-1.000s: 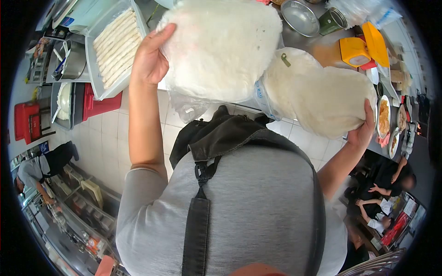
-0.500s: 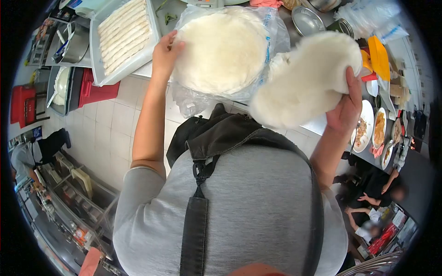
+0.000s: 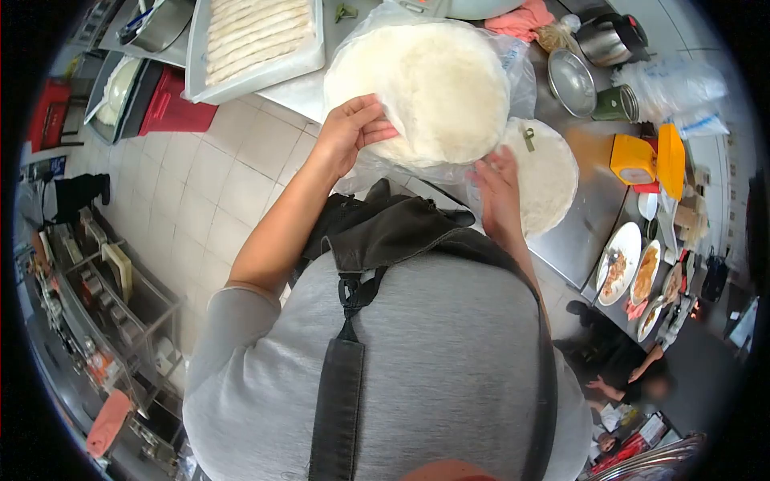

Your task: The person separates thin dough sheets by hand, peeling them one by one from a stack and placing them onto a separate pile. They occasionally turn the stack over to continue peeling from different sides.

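Observation:
A large stack of thin round white wrappers (image 3: 449,88) lies on a plastic bag (image 3: 520,76) on the steel counter. Its top layer sits offset to the right, leaving a crescent of the layer below at the left. My left hand (image 3: 353,132) pinches the near left edge of the wrappers between thumb and fingers. At the near right edge is my right hand (image 3: 499,188), slightly blurred, fingers apart and gripping nothing that I can see. Just right of it lies a smaller round wrapper pile (image 3: 549,180) with a green leaf piece (image 3: 529,139) on top.
A white tray of long pale rolls (image 3: 261,40) stands at left. Rightward are a metal bowl (image 3: 571,84), a green can (image 3: 616,104), a yellow scale (image 3: 634,160) and plates of food (image 3: 619,260). A co-worker (image 3: 642,385) is at lower right.
The floppy wrapper layer that my right hand held up is lowered; an offset layer now lies on the large stack. My right hand came left and down; my left hand moved to the near edge.

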A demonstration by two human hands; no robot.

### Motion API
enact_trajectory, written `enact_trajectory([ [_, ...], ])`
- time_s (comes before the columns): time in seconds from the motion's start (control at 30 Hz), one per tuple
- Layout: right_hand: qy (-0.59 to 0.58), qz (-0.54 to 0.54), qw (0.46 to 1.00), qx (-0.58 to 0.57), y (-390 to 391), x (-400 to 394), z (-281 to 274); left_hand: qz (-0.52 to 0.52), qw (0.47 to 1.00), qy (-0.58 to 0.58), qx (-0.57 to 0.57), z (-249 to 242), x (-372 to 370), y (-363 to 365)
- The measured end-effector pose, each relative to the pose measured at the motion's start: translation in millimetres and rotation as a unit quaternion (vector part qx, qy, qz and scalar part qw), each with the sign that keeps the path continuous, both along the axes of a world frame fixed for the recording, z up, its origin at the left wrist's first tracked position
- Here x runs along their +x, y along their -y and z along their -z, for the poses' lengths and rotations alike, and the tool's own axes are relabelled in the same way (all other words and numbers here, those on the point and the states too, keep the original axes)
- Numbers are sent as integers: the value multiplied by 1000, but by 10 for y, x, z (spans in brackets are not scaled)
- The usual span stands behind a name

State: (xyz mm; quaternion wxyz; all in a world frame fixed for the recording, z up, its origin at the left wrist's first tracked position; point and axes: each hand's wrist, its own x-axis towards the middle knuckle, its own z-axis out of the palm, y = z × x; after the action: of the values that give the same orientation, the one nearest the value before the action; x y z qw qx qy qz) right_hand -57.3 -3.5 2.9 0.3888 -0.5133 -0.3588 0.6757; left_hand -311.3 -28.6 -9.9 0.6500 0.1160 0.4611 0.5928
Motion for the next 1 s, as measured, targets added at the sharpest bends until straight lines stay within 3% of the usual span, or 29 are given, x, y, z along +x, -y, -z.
enact_trajectory([
  [0.03,164,77,975,131,7,-34,7,-8,1000,-27,-6,26,5,-2],
  [0.07,165,71,975,131,-2,-54,-20,-13,1000,-25,-7,40,9,-8],
  [0.13,322,-36,890,321,-40,-140,-177,-3,999,-54,-4,21,16,-40],
  [0.17,322,-40,889,322,-72,-204,-194,-7,999,-53,-5,22,25,-60],
  [0.23,284,-234,826,426,-185,-401,-184,9,996,-87,-14,23,52,-114],
  [0.37,252,-245,859,372,-310,-801,-70,16,997,-70,15,-12,153,-228],
  [0.47,145,-153,942,261,-550,-814,276,54,995,-61,50,111,163,-298],
  [0.5,146,-158,941,261,-585,-795,223,50,996,-59,49,112,175,-291],
  [0.57,36,-161,980,112,-630,-757,107,39,989,-116,83,112,220,-255],
  [1.0,-14,-220,975,42,-743,-674,131,33,981,-172,88,107,237,-220],
])
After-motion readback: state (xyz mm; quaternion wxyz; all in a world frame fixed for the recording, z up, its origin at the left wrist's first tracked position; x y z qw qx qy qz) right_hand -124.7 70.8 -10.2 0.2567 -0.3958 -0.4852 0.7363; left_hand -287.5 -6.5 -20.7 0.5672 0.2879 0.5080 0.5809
